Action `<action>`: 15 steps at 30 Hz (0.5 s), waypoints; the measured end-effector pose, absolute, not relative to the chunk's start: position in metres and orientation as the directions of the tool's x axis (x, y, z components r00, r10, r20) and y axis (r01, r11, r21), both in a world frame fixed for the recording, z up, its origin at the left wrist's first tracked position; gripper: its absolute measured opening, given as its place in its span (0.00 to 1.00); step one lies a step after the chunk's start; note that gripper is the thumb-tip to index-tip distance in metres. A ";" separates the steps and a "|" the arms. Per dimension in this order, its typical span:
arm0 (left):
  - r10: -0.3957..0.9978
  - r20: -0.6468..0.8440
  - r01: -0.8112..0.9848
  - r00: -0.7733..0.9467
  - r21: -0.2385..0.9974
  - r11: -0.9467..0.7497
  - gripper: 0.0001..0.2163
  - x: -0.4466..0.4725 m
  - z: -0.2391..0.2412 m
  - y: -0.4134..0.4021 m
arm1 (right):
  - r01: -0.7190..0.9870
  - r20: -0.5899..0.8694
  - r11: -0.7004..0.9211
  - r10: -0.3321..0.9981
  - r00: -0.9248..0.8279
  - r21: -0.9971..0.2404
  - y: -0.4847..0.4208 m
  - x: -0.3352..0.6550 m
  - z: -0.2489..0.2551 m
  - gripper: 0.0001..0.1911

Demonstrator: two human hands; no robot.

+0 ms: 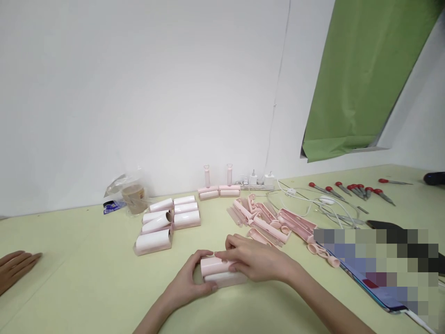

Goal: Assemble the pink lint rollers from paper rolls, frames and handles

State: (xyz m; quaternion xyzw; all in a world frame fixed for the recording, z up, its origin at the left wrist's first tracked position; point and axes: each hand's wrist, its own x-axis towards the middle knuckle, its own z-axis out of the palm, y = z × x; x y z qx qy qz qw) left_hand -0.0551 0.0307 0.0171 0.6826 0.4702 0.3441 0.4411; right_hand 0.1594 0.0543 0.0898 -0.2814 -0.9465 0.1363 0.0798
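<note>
Near the front middle of the table, a lint roller head with a pink cover and a white roll lies across my view. My left hand is closed around its left end, thumb at the front and fingers behind. My right hand presses on the right part of the pink cover with bent fingers, hiding that end. Just beyond my right hand lies a heap of pink plastic parts, including covers and small handle pieces. White rolls in pink holders stand in two rows to the left.
Two pink lint rollers with upright handles stand by the wall, beside a power strip. Red-handled screwdrivers, white cables and a phone lie right. A bagged cup stands left. Another person's hand rests at the left edge.
</note>
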 end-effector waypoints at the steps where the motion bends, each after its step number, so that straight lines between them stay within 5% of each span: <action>1: 0.946 0.057 0.336 0.319 0.926 -0.170 0.23 -0.055 0.018 0.030 | 0.506 0.059 0.805 0.548 -0.835 -0.309 0.056 0.159 0.088 0.17; 4: 0.953 0.068 0.347 0.294 0.922 -0.173 0.26 -0.055 0.018 0.027 | 0.563 0.081 0.763 0.613 -0.786 -0.317 0.072 0.157 0.086 0.16; 8: 0.926 0.171 0.419 0.337 0.854 -0.310 0.22 -0.055 0.019 0.024 | 0.815 0.174 0.528 0.849 -0.499 -0.239 0.124 0.146 0.083 0.14; 15: 0.940 0.135 0.488 0.313 0.827 -0.281 0.27 -0.060 0.013 0.028 | 0.911 0.054 0.317 0.948 -0.314 -0.263 0.184 0.132 0.067 0.14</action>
